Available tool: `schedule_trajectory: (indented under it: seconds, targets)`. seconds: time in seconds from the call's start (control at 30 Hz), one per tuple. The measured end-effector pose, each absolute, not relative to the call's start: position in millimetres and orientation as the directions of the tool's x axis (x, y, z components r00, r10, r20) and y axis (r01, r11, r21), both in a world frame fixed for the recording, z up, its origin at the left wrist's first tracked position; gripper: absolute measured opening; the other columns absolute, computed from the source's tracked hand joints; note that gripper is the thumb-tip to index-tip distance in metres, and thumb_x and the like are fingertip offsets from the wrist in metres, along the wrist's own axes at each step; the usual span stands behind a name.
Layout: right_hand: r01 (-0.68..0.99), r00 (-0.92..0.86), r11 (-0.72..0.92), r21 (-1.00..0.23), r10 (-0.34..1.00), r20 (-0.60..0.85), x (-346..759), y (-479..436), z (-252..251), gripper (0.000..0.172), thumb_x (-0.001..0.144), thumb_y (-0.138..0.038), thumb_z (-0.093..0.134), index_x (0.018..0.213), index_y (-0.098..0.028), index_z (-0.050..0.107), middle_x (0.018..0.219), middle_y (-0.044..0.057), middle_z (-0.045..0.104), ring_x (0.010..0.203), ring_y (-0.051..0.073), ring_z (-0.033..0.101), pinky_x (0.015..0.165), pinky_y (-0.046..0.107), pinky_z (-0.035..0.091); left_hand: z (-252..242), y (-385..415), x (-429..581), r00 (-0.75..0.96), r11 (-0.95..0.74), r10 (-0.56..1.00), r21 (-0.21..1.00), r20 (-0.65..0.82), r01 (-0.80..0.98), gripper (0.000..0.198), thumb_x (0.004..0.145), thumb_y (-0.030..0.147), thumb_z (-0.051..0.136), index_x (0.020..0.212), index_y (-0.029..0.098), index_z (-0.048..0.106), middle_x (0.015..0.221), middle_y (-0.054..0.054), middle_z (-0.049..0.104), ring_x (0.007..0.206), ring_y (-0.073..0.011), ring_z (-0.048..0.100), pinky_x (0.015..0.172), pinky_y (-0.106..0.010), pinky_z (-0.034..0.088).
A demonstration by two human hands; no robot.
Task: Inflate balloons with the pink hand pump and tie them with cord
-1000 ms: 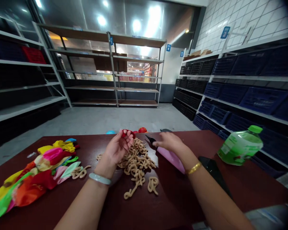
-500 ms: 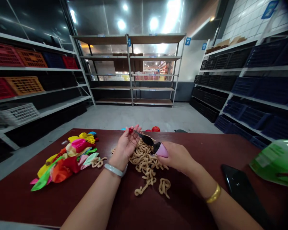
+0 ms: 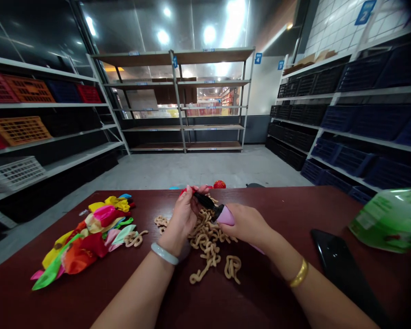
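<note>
My right hand (image 3: pixel 241 224) grips the pink handle of a brush-like tool (image 3: pixel 226 216) with a black head. The black end points left and reaches the fingers of my left hand (image 3: pixel 187 212). Those fingers are closed around a small red piece (image 3: pixel 183 192), probably a balloon, at the tool's tip. Under and between both hands lies a heap of tan, curly strands (image 3: pixel 205 242) on the dark red table (image 3: pixel 260 292). A pile of colourful limp balloons (image 3: pixel 85 246) sits left of my left forearm.
At the right lie a black phone (image 3: pixel 339 260) and a green plastic pouch (image 3: pixel 390 219). A red patterned ball (image 3: pixel 219 184) shows beyond the far table edge. Shelves with crates (image 3: pixel 27 130) stand on both sides.
The fingers of my left hand have closed in around the red piece and the black end; before, the palm was more open. The view has shifted slightly.
</note>
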State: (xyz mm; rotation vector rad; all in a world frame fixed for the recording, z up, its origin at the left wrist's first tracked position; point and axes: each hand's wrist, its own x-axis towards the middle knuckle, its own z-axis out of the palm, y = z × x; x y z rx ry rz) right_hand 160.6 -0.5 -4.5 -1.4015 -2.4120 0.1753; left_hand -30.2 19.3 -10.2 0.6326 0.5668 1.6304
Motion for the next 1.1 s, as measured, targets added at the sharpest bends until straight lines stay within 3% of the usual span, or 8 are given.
schedule_trajectory:
  seconds: [0.4, 0.63, 0.77, 0.93, 1.1]
  targets:
    - [0.739, -0.442, 0.503, -0.448, 0.864, 0.241, 161, -1, -1, 0.036, 0.076, -0.044, 0.064, 0.103, -0.021, 0.062, 0.094, 0.007, 0.069, 0.083, 0.024, 0.061, 0.064, 0.028, 0.032, -7, 7, -16, -0.053, -0.165, 0.984, 0.756, 0.17, -0.634, 0.025, 0.083, 0.04, 0.067, 0.089, 0.016, 0.063, 0.095, -0.008, 0.072, 0.098, -0.0217, 0.066, 0.089, -0.035, 0.05]
    - [0.687, -0.464, 0.505, -0.523, 0.858, 0.22, 165, -4, 8, 0.036, 0.076, -0.044, 0.064, 0.105, -0.023, 0.065, 0.094, 0.006, 0.07, 0.08, 0.023, 0.062, 0.064, 0.029, 0.036, 5, 1, -24, 0.006, -0.157, 0.978, 0.751, 0.21, -0.641, 0.055, 0.086, 0.059, 0.052, 0.112, 0.013, 0.065, 0.111, -0.016, 0.068, 0.095, -0.0252, 0.066, 0.085, -0.037, 0.051]
    - [0.648, -0.474, 0.499, -0.575, 0.856, 0.207, 164, -3, 6, 0.037, 0.076, -0.042, 0.065, 0.107, -0.023, 0.065, 0.097, 0.006, 0.071, 0.082, 0.024, 0.062, 0.066, 0.029, 0.038, 7, -1, -24, -0.009, -0.18, 0.974, 0.751, 0.226, -0.635, 0.045, 0.087, 0.048, 0.059, 0.118, 0.016, 0.062, 0.11, -0.015, 0.069, 0.09, -0.0236, 0.067, 0.085, -0.038, 0.051]
    - [0.589, -0.501, 0.515, -0.622, 0.837, 0.219, 163, -2, 1, 0.034, 0.077, -0.041, 0.064, 0.107, -0.023, 0.063, 0.098, 0.004, 0.071, 0.084, 0.023, 0.063, 0.07, 0.03, 0.04, 8, -1, -20, -0.044, -0.206, 0.97, 0.709, 0.241, -0.675, 0.022, 0.086, 0.037, 0.064, 0.092, 0.016, 0.062, 0.099, -0.011, 0.071, 0.099, -0.0241, 0.066, 0.09, -0.041, 0.05]
    - [0.591, -0.527, 0.538, -0.601, 0.822, 0.217, 160, -2, -2, 0.043, 0.078, -0.045, 0.064, 0.114, -0.021, 0.06, 0.104, 0.007, 0.07, 0.092, 0.026, 0.062, 0.074, 0.031, 0.041, 5, -4, -7, -0.028, -0.175, 0.975, 0.677, 0.222, -0.715, 0.021, 0.088, 0.039, 0.061, 0.089, 0.018, 0.059, 0.094, -0.008, 0.069, 0.093, -0.0225, 0.067, 0.085, -0.041, 0.052]
